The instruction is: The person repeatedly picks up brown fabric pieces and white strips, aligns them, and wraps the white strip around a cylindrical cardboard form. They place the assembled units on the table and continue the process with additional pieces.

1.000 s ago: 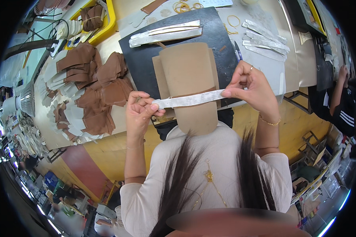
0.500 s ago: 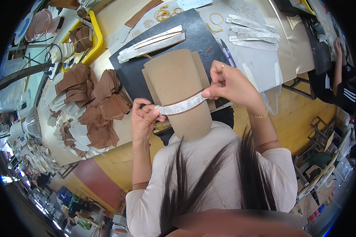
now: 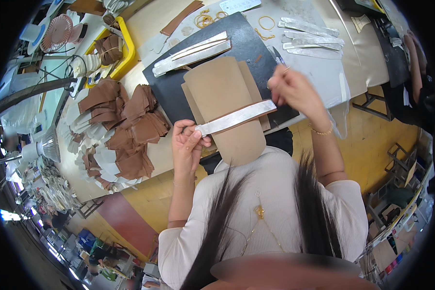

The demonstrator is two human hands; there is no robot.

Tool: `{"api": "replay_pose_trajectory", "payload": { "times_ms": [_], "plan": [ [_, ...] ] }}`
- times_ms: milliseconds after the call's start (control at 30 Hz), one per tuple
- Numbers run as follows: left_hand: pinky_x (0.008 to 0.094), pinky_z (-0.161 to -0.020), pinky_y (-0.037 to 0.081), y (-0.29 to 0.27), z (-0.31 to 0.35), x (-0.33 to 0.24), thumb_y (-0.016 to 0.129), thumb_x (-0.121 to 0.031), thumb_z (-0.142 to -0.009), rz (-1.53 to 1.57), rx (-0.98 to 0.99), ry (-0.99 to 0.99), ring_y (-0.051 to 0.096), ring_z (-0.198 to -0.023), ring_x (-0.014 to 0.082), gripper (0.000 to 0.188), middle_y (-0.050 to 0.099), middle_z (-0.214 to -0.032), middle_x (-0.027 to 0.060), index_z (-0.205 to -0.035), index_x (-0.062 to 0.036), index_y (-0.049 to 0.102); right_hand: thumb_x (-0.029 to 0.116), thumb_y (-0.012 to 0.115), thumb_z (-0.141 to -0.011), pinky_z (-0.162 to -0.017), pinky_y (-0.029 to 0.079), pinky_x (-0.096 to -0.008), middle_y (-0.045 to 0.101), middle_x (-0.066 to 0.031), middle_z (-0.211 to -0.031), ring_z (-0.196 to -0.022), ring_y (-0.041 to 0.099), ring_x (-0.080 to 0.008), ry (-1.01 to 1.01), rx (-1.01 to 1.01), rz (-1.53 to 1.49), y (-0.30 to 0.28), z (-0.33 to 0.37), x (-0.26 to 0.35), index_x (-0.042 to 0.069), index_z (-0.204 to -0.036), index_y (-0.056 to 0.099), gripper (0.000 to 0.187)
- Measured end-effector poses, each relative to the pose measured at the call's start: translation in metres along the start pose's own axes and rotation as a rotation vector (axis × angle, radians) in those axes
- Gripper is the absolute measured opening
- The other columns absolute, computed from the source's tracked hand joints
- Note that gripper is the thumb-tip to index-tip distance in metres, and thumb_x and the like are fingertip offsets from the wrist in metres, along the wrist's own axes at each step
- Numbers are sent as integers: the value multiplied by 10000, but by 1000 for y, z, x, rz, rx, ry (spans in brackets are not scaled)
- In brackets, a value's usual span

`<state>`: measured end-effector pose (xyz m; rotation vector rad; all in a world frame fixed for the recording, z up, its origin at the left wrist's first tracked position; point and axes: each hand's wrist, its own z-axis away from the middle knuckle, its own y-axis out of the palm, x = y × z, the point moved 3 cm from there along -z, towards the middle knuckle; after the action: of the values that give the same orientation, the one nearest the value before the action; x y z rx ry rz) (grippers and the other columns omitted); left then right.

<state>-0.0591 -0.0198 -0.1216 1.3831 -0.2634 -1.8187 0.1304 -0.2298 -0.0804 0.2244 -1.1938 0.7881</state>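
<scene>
White strip [image 3: 236, 117] pinched in left hand [image 3: 188, 145], right hand [image 3: 295, 89] released

No package, label, sign or screen can be made out for certain; the small items at the far left edge are too blurred to tell.

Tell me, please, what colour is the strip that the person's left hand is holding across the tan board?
The strip is silvery white, seen best in the head view.

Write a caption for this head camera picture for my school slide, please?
Left hand pinches one end of a silvery strip laid across a tan leather-like piece, right hand raised beside the other end.
</scene>
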Motion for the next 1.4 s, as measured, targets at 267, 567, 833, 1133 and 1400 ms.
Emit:
{"api": "replay_pose_trajectory", "payload": {
  "times_ms": [267, 567, 833, 1133, 1400],
  "plan": [
    [261, -630, 546, 19, 10, -18, 572, 28, -855, 81, -114, 126, 628, -730, 166, 338, 616, -914, 120, -1143, -33, 404, 528, 608, -688, -1117, 178, -479, 438, -117, -1362, -1333, 305, -314, -964, 204, 834, 90, 60, 89, -27, -1244, 498, 794],
    [294, -572, 544, 5, -10, -4, 605, 36, -839, -4, 8, 38, 620, -648, 189, 382, 607, -803, 126, -1082, -79, 334, 573, 527, -781, -1131, 126, -456, 305, -107, -1471, -1384, 226, -262, -922, 311, 696, 61, 48, 22, 24, -1379, 371, 826],
    [300, -595, 549, 3, -12, -1, 595, 33, -844, 3, 6, 3, 627, -658, 188, 347, 611, -806, 116, -1073, -74, 358, 565, 381, -908, -1111, 199, -370, 136, -159, -1519, -1384, 206, -306, -446, 160, -78, 62, 48, -39, 45, -1463, 111, 807],
    [291, -641, 571, -8, -3, -2, 596, 18, -848, -112, -37, 71, 642, -712, 183, 280, 640, -876, 121, -1109, 30, 499, 583, 184, -938, -959, 440, -392, 565, -263, -1180, -1123, 560, -304, -100, 180, -783, 13, 45, -9, 77, -1468, 39, 747],
    [286, -641, 568, -5, -12, -32, 607, -7, -853, -137, -36, 216, 646, -733, 202, 242, 646, -869, 157, -1083, 59, 574, 506, 318, -960, -761, 557, -329, 609, -249, -1106, -940, 660, -259, -119, 163, -716, -4, 27, 31, 44, -1426, 239, 661]
  ]
}}
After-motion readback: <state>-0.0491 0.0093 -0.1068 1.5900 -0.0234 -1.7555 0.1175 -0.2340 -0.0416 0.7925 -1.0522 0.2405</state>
